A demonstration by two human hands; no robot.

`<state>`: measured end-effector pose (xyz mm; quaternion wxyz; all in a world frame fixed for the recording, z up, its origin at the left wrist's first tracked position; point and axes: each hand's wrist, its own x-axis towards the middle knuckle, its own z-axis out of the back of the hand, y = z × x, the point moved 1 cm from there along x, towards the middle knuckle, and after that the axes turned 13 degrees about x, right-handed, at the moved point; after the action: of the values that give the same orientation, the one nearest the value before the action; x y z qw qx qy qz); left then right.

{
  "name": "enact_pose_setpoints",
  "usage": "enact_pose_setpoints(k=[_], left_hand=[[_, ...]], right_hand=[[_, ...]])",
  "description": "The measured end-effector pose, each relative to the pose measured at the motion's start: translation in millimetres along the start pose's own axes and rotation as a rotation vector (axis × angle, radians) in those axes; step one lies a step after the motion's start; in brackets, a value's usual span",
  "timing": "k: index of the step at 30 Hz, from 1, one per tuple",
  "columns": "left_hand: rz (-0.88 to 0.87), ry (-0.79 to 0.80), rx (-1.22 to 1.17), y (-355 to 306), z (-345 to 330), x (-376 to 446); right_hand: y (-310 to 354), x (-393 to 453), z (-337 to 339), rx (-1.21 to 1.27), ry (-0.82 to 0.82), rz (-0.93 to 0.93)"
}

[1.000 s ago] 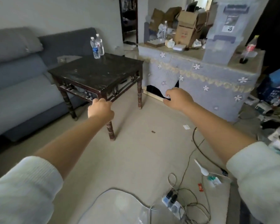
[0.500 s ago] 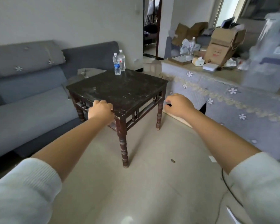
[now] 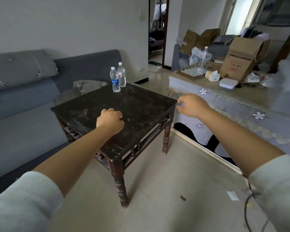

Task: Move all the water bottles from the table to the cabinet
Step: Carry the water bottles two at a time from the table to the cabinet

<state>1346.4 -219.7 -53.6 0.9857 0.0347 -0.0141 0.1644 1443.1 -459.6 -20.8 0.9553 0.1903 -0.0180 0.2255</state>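
Two clear water bottles stand side by side at the far corner of the dark wooden table (image 3: 132,104): one with a blue label (image 3: 115,80) and one with a pale label (image 3: 121,74) just behind it. A third bottle (image 3: 203,58) stands on the cloth-covered cabinet (image 3: 238,108) at the right. My left hand (image 3: 110,121) hovers over the table's near half with its fingers curled, holding nothing. My right hand (image 3: 190,105) hangs by the table's right corner, fingers loosely curled and empty. Both hands are well short of the bottles.
A grey sofa (image 3: 23,104) runs along the left wall behind the table. The cabinet top carries a cardboard box (image 3: 241,59), a tissue box (image 3: 212,76) and a white container (image 3: 228,83). A cable (image 3: 248,208) lies on the floor at the lower right. A doorway (image 3: 157,30) opens at the back.
The view has risen and closed in on the table, so the bottles appear nearer. Both hands have moved forward; the left one is now over the tabletop.
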Motion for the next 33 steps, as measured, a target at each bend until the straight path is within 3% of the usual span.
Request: enact_pose_setpoints(k=[12,19,33], left_hand=[[0.13,-0.076,-0.026,-51.4,16.6,189.4],[0.222,0.007,0.015,-30.1,-3.9,281.6],[0.236,0.062,-0.017,30.2,-17.4,472.9]], right_hand=[[-68.4,213.1,18.8,0.089,0.026,0.126],[-62.7,319.0,-11.0,0.075,0.071,0.219],[-24.7,533.7,-49.6,0.016,0.158,0.25]])
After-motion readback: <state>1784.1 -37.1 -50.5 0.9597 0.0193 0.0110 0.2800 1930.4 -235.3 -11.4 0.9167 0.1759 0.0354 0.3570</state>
